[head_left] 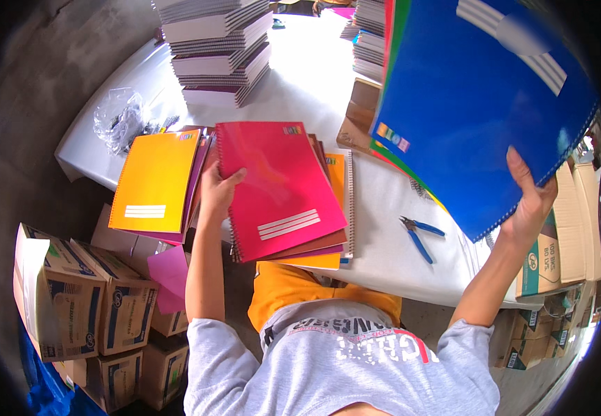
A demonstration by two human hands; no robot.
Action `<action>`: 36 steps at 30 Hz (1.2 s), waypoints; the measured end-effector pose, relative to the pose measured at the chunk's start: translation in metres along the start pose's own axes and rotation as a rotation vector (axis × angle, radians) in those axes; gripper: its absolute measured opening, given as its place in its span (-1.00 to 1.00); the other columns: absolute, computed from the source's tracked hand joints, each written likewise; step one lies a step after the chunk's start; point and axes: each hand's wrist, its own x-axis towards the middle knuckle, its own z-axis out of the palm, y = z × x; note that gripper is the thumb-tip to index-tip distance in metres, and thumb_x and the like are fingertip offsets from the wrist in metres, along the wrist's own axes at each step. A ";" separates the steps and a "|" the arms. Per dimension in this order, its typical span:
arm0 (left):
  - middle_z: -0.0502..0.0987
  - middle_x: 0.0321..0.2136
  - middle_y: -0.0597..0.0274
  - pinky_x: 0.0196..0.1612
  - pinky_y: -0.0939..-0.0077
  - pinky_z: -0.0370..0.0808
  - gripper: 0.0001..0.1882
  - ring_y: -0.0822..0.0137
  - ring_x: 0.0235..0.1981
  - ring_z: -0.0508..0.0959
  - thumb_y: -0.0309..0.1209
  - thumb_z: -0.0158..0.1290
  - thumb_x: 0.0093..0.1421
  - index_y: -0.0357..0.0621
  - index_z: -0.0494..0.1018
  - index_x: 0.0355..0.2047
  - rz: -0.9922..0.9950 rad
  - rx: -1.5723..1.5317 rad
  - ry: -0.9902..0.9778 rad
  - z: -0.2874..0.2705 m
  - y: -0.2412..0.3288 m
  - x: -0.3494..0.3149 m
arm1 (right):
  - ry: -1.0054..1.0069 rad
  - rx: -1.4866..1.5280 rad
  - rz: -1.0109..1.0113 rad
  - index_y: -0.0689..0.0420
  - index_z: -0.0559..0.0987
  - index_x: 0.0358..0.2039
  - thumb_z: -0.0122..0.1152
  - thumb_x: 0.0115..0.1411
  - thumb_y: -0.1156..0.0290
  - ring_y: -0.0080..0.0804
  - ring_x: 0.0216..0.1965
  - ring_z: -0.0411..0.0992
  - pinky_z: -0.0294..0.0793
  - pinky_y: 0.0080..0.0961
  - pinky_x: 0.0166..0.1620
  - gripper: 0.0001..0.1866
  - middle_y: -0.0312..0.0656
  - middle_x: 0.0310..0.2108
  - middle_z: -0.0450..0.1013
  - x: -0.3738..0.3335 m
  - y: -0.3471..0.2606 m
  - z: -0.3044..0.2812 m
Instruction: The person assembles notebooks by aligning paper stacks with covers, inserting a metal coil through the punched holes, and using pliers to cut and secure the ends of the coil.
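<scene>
My right hand [529,208] grips a blue spiral notebook [474,104] by its bound edge, raised and tilted at the right. Green and red covers show behind it, so it seems to be a batch. My left hand [220,186] is at the spiral edge of a pinkish-red notebook [286,187], thumb on the cover and fingers hidden at the edge. Under that notebook lie several others, fanned out, with orange, brown and purple edges. Left of my left hand, a yellow notebook [155,180] tops another small pile.
Tall stacks of spiral notebooks [217,62] stand at the back of the white-covered table [383,222]. Blue-handled pliers [422,236] lie right of centre. A clear plastic bag [118,119] sits at the left. Cardboard boxes [123,308] are piled at lower left, more boxes [571,222] at right.
</scene>
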 end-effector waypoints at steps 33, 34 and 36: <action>0.50 -0.16 0.19 -0.06 0.55 0.40 -0.58 0.41 -0.18 0.48 -0.67 0.08 0.05 -0.31 0.35 -0.03 0.231 0.164 0.133 -0.034 0.041 -0.021 | -0.031 0.940 0.409 0.32 0.32 0.01 0.00 0.20 0.28 -0.10 -0.07 0.39 0.39 -0.20 0.01 -0.55 0.03 -0.07 0.38 -0.039 0.078 -0.021; 0.51 -0.17 0.20 -0.06 0.55 0.40 -0.58 0.42 -0.18 0.48 -0.66 0.09 0.05 -0.31 0.35 -0.04 0.250 0.179 0.138 -0.037 0.060 -0.024 | -0.064 1.044 0.464 0.33 0.32 0.01 -0.02 0.21 0.27 -0.12 -0.07 0.39 0.38 -0.24 0.03 -0.55 0.02 -0.07 0.38 -0.043 0.076 -0.007; 0.53 -0.23 0.23 -0.09 0.57 0.41 -0.60 0.45 -0.23 0.50 -0.64 0.10 0.05 -0.30 0.38 -0.06 0.348 0.246 0.207 -0.055 0.088 -0.030 | 0.007 1.024 0.606 0.33 0.32 0.01 -0.02 0.21 0.26 -0.17 -0.08 0.39 0.37 -0.31 0.03 -0.55 0.00 -0.07 0.38 -0.053 0.083 0.018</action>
